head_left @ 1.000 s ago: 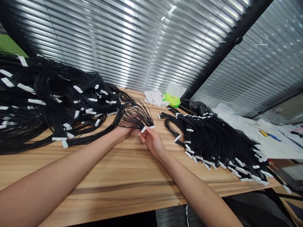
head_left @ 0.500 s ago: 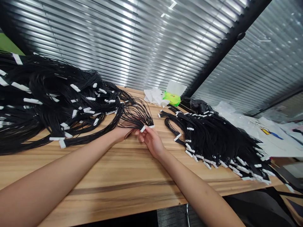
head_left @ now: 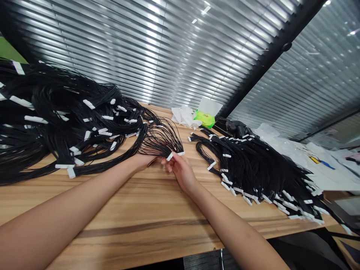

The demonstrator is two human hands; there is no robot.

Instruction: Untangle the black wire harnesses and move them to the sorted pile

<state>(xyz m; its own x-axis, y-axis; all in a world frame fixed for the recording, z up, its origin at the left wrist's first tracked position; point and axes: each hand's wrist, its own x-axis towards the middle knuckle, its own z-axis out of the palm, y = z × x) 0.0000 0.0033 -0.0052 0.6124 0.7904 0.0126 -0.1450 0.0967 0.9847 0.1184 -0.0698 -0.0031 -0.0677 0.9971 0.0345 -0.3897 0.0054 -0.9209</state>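
Note:
A bundle of thin black wires (head_left: 160, 138) with white connectors at its ends arches over the table's middle. My right hand (head_left: 182, 170) pinches it at a white connector (head_left: 169, 156), thumb on top. A second white connector (head_left: 181, 153) shows just beyond the fingertips. My left hand (head_left: 147, 161) reaches under the same wires, and its fingers are mostly hidden by them. From the bundle the wires run left, towards a big heap of black wire harnesses (head_left: 50, 97) with white connectors.
Another pile of black wire harnesses (head_left: 253, 165) lies to the right on the wooden table (head_left: 135, 217). Behind stand a green tissue pack (head_left: 204, 119) and crumpled white tissue (head_left: 184, 115). A tool with yellow and blue handles (head_left: 322, 162) lies on a white surface at far right.
The view has shifted very slightly. Both hands stay at the wire bundle, with the right hand still pinching the connector end.

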